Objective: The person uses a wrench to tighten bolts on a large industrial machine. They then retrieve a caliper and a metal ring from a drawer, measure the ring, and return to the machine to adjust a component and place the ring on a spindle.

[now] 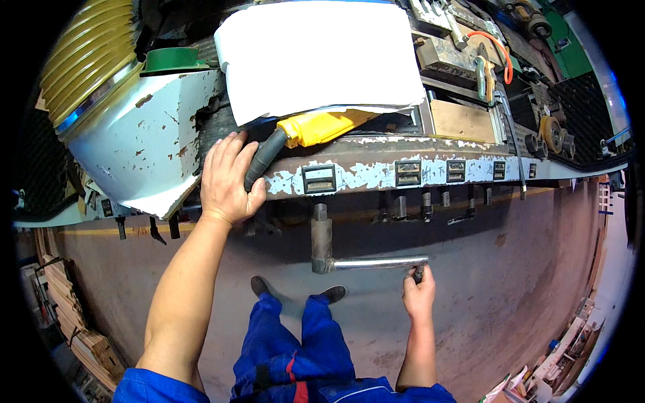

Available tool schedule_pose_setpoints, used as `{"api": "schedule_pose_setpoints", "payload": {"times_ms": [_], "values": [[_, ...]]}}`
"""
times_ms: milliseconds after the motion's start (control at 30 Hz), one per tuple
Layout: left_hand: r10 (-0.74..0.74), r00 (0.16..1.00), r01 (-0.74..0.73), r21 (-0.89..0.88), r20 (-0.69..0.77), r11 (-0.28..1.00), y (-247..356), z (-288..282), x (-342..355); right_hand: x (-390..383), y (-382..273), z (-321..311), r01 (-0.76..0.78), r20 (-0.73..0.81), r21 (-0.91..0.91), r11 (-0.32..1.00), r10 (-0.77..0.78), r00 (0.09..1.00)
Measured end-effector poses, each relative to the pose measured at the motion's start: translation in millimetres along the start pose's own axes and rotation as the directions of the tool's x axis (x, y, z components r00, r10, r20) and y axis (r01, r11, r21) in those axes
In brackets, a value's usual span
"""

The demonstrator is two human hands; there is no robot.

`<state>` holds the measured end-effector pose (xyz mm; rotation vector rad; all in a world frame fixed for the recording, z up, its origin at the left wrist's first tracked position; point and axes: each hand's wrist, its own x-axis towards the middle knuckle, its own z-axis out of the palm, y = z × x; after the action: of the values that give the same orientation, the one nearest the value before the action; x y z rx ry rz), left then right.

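My left hand (pixel 227 176) lies on the front edge of the machine (pixel 285 173), its fingers stretched forward. The black grip (pixel 266 158) of a tool with a yellow body or cover (pixel 319 127) rests beside its index finger and thumb; part of that tool lies under white sheets (pixel 319 60). Lower right, my right hand (pixel 419 290) is closed around the small dark handle of a crank (pixel 379 263). The crank has a shiny bar and a thick metal socket, which points up to a square-ended shaft under the machine's edge.
Several short shafts (pixel 426 205) stick out below the edge. A yellow ribbed bellows (pixel 87 54) and a chipped light-blue housing (pixel 148 134) stand at left. Pliers (pixel 484 74), a hammer (pixel 457 32) and metal blocks lie at right. Stacked boards (pixel 80 329) are at lower left.
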<state>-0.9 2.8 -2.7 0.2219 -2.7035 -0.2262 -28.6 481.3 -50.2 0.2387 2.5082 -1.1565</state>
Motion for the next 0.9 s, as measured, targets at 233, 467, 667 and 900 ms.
{"api": "schedule_pose_setpoints", "payload": {"times_ms": [233,467,667,900], "values": [[-0.019,1.000,0.019,0.014,0.022,1.000,0,1,-1,-3,-10,-2,-0.001,0.016,0.007,1.000,0.001,1.000],[-0.020,1.000,0.020,0.010,0.024,1.000,-1,1,-1,-1,-5,-1,-0.003,0.005,0.014,1.000,0.003,1.000],[-0.021,0.999,0.021,0.019,0.029,1.000,1,1,0,-2,-1,-1,0.001,-0.001,0.035,0.999,-0.001,1.000],[-0.015,1.000,0.014,0.031,0.026,0.999,-1,3,-1,-1,-6,-1,0.005,-0.002,0.008,1.000,-0.005,1.000]]}}
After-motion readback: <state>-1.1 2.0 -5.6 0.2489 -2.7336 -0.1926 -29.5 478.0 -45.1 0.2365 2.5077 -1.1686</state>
